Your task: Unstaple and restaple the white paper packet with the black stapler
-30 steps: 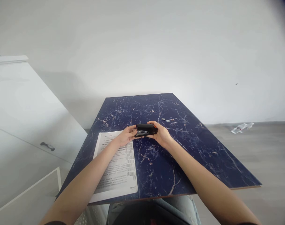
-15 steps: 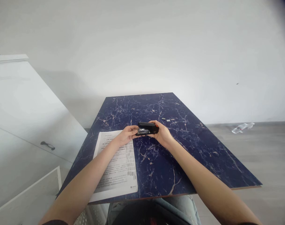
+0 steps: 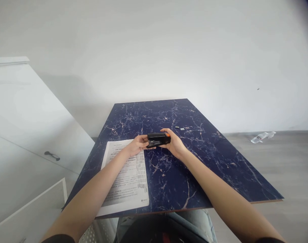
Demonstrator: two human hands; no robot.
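Note:
A black stapler [image 3: 157, 139] with an orange part at its right end is held between my two hands over the table. My left hand [image 3: 138, 145] grips its left end with fingers and thumb. Around its right end my right hand [image 3: 175, 144] is closed, the thumb side toward me. The stapler's top arm is nearly down over its base, with a narrow gap at the left. Under my left forearm lies a printed sheet of paper [image 3: 126, 189], flat on the table.
The dark blue marbled table [image 3: 169, 189] reaches back to a white wall. Two small staple strips or pieces [image 3: 182, 129] lie beyond my right hand. A white cabinet [image 3: 42, 111] stands at the left. Clear plastic wrapping [image 3: 262, 137] lies on the floor at the right.
The stapler's top arm has come down over its metal magazine, which showed openly before. The orange part now shows more. Both hands stay in nearly the same place.

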